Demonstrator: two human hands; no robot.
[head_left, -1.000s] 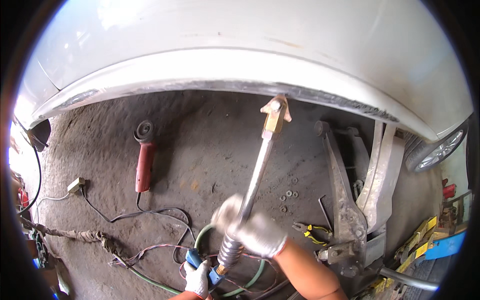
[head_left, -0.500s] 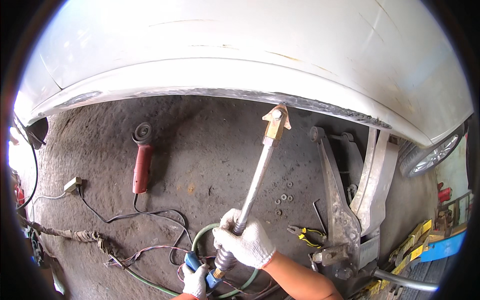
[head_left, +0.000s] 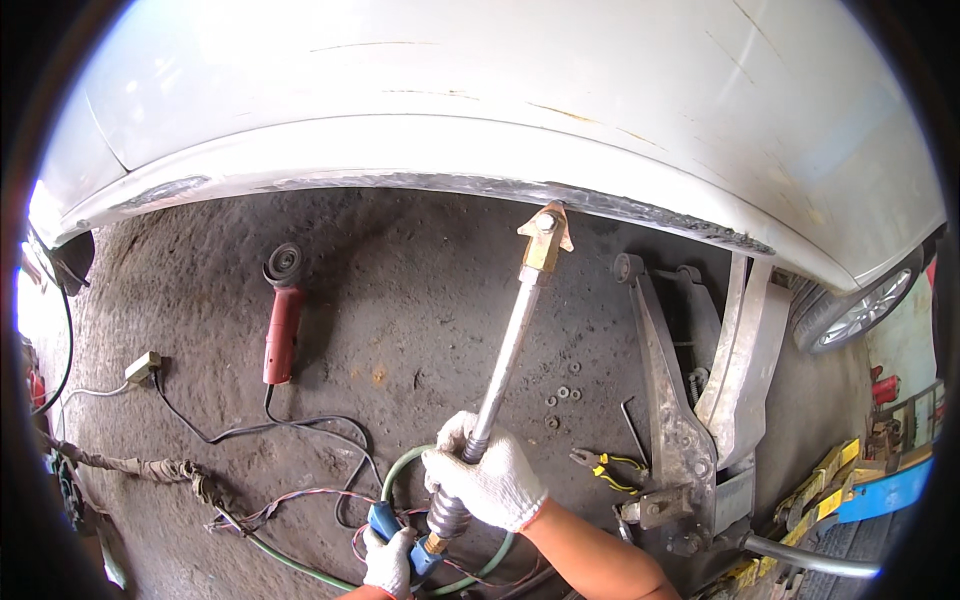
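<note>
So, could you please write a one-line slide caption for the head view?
Gloved right hand and left hand hold a long metal rod tool, brass tip against the white car panel's lower edge.

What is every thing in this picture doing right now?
Long metal rod tool with brass tip: tilted, tip at the car's edge.
Right hand: gloved, gripping the rod.
Left hand: gloved, on the blue handle.
Red angle grinder: lying on the ground.
Yellow-handled pliers: lying on the ground.

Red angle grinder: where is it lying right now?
In the head view the red angle grinder lies on the ground at left, below the car's white body panel, left of the long metal tool.
</note>
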